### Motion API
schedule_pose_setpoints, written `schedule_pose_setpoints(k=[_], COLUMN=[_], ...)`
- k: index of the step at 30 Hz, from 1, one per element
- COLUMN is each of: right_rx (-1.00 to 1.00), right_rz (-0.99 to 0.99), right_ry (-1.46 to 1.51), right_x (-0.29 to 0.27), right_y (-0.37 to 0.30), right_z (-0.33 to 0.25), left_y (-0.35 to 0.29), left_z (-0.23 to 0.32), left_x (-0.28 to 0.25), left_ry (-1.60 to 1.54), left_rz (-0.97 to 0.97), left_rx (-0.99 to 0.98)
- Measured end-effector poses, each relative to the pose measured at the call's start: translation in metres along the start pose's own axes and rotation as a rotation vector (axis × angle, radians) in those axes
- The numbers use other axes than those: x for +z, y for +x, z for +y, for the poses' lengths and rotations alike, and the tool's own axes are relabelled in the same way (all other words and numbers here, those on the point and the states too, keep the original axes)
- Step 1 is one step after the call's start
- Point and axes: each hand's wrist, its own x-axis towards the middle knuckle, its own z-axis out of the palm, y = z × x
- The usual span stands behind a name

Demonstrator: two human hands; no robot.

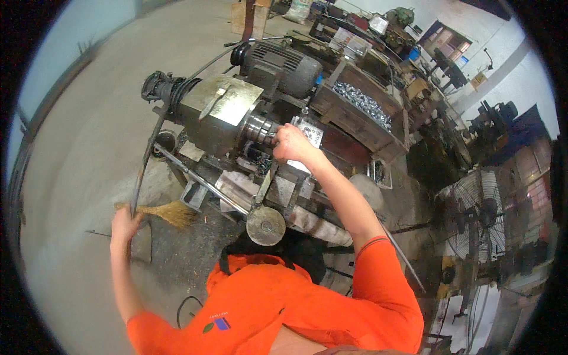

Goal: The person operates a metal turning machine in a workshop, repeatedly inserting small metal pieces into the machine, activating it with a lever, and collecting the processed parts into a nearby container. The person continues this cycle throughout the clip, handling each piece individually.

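My left hand (125,225) is wrapped round the lower end of a long metal lever (145,160), which slants up to the back of the lathe's headstock (219,112). My right hand (291,143) is closed right in front of the round steel chuck (258,129). Its fingers hide whatever lies between them. Just beyond that hand is a light metal block with holes (310,131). A flat tool (213,103) rests on top of the headstock. Nearer to me is a round metal disc (265,226) on the machine's front.
Behind the headstock sits a ribbed motor (283,68). A wooden box (349,131) full of small shiny metal parts stands at the back right. On the floor at left lies a straw broom (168,214). A caged fan (479,213) is at right.
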Motion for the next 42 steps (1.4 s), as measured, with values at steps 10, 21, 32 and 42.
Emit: schedule_pose_setpoints(k=[10, 21, 32, 42], right_rx=[0.149, 0.093, 0.277, 0.501], right_rz=[0.054, 0.412, 0.413, 0.604], right_ry=[0.438, 0.34, 0.473, 0.265], right_x=[0.005, 0.022, 0.013, -0.018], right_y=[0.02, 0.026, 0.011, -0.203], right_z=[-0.007, 0.002, -0.012, 0.021], left_y=[-0.016, 0.058, 0.151, 0.142], left_z=[-0.015, -0.09, -0.155, 0.002], left_x=[0.028, -0.002, -0.021, 0.244], left_ry=[0.072, 0.345, 0.325, -0.345], left_rz=[0.192, 0.307, 0.429, -0.13], left_rx=[-0.049, -0.05, -0.133, 0.16])
